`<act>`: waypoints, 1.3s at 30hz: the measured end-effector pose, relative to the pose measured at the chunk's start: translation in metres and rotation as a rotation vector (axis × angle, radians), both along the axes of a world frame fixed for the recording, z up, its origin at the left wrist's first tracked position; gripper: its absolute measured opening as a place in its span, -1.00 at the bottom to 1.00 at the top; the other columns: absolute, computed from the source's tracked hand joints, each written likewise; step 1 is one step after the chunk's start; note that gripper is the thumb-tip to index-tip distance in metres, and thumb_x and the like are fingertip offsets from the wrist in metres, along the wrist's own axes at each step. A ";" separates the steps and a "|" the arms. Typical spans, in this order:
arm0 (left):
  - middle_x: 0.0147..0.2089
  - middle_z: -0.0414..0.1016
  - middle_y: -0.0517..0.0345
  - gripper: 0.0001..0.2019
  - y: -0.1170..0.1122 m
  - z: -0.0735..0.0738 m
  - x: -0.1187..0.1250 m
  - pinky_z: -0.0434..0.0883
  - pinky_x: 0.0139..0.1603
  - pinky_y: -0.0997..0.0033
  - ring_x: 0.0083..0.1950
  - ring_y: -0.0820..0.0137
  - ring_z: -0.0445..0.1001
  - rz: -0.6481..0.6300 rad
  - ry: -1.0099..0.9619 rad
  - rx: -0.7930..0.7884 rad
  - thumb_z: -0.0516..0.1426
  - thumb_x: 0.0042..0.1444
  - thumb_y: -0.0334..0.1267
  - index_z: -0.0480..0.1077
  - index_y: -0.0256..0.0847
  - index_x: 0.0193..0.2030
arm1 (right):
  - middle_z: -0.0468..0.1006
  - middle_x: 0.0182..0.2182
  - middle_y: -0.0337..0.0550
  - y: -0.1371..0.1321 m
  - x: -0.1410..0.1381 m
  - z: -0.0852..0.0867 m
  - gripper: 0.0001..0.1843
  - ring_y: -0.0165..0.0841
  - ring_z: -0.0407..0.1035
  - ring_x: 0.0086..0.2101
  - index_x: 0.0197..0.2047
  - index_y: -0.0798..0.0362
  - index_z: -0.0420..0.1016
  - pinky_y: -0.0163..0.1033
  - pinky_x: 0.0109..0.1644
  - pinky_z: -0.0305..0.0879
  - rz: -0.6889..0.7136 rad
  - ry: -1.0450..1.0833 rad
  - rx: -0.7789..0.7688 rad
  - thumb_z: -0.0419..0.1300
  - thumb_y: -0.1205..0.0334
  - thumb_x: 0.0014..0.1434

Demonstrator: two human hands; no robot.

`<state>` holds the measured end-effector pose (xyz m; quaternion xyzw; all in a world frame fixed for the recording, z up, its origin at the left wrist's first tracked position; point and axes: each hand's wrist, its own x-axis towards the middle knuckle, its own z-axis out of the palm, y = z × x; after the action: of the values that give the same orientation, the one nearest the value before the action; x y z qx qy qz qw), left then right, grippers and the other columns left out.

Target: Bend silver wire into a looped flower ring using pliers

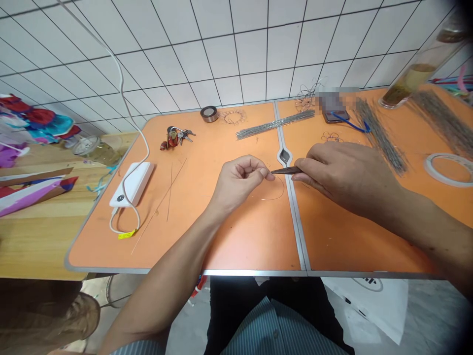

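Note:
Near the middle of the orange table point(244, 241), my left hand point(242, 180) is closed in a pinch, thumb against forefinger, on a thin wire point(284, 190). The wire curves below the fingertips. From the right, my right hand point(343, 170) wraps around dark, slim-nosed pliers point(286, 170). Their tip points left and meets my left fingertips; the handles are hidden in my palm. Whether the jaws are closed on the wire is too small to make out. Behind my hands lies a bundle of straight wires point(275, 124).
A white power bank point(132, 185) with a cable, keys point(181, 134) and a tape roll point(209, 114) are to the left. Loose straight wires point(170, 190) lie nearby. Further right are more wire bundles point(382, 135), a white ring point(449, 170) and a glass bottle point(408, 84).

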<state>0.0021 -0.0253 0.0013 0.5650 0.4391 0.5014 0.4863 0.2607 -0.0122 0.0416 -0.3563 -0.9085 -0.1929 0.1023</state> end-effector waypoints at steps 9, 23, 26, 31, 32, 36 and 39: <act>-0.32 0.75 0.02 -0.85 0.001 -0.002 -0.001 0.15 -0.48 0.42 -0.51 0.52 0.24 -0.006 -0.001 0.010 0.38 0.18 -0.19 0.58 -0.19 -0.33 | 0.54 -0.35 -0.07 0.001 0.000 -0.001 -0.44 -0.24 0.26 -0.36 -0.14 0.05 0.65 -0.13 -0.30 -0.17 0.005 -0.033 0.035 -0.02 -0.10 0.66; -0.32 0.75 0.02 -0.85 0.000 -0.001 0.000 0.17 -0.47 0.42 -0.51 0.51 0.29 0.003 -0.002 0.001 0.37 0.19 -0.20 0.58 -0.20 -0.34 | 0.54 -0.36 -0.05 -0.002 -0.004 -0.002 -0.52 -0.28 0.22 -0.40 -0.14 0.08 0.65 -0.12 -0.29 -0.20 -0.016 -0.048 -0.021 -0.01 0.06 0.66; -0.30 0.75 0.01 -0.86 -0.002 0.000 0.000 0.33 -0.36 0.40 -0.37 0.41 0.53 -0.004 0.004 0.022 0.37 0.21 -0.20 0.60 -0.19 -0.33 | 0.52 -0.38 -0.07 -0.001 -0.004 -0.005 -0.49 -0.29 0.22 -0.41 -0.13 0.08 0.64 -0.13 -0.30 -0.21 -0.049 -0.047 -0.041 -0.05 0.05 0.67; -0.29 0.76 0.02 -0.86 -0.001 -0.004 -0.001 0.33 -0.33 0.39 -0.35 0.41 0.54 0.044 0.010 0.033 0.34 0.26 -0.24 0.59 -0.19 -0.33 | 0.60 -0.31 -0.07 0.001 0.000 -0.011 -0.51 -0.25 0.30 -0.36 -0.03 0.05 0.71 -0.15 -0.31 -0.11 -0.035 0.035 -0.001 0.02 -0.03 0.66; -0.29 0.76 0.02 -0.86 0.000 -0.004 -0.001 0.32 -0.35 0.39 -0.38 0.43 0.50 0.052 0.005 0.032 0.33 0.26 -0.24 0.59 -0.19 -0.33 | 0.61 -0.30 -0.07 0.001 0.000 -0.011 -0.52 -0.25 0.31 -0.35 -0.03 0.05 0.72 -0.14 -0.30 -0.09 -0.027 0.048 0.017 0.03 -0.04 0.65; -0.30 0.76 0.04 -0.86 0.001 -0.005 -0.002 0.21 -0.43 0.40 -0.47 0.49 0.34 0.058 0.013 0.014 0.34 0.27 -0.24 0.59 -0.18 -0.33 | 0.61 -0.31 -0.05 0.000 -0.001 -0.008 -0.52 -0.25 0.28 -0.35 -0.05 0.05 0.71 -0.12 -0.28 -0.07 -0.021 0.030 0.036 0.03 -0.02 0.65; -0.31 0.75 0.05 -0.85 0.001 -0.004 -0.002 0.18 -0.44 0.39 -0.49 0.49 0.29 0.063 0.028 0.002 0.34 0.26 -0.22 0.59 -0.18 -0.33 | 0.60 -0.32 -0.04 0.001 -0.003 -0.006 -0.49 -0.24 0.25 -0.36 -0.06 0.05 0.70 -0.11 -0.28 -0.09 -0.021 0.017 0.039 -0.01 -0.03 0.65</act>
<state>0.0004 -0.0248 -0.0027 0.5583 0.4631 0.5091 0.4634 0.2578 -0.0117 0.0356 -0.3655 -0.8998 -0.2087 0.1148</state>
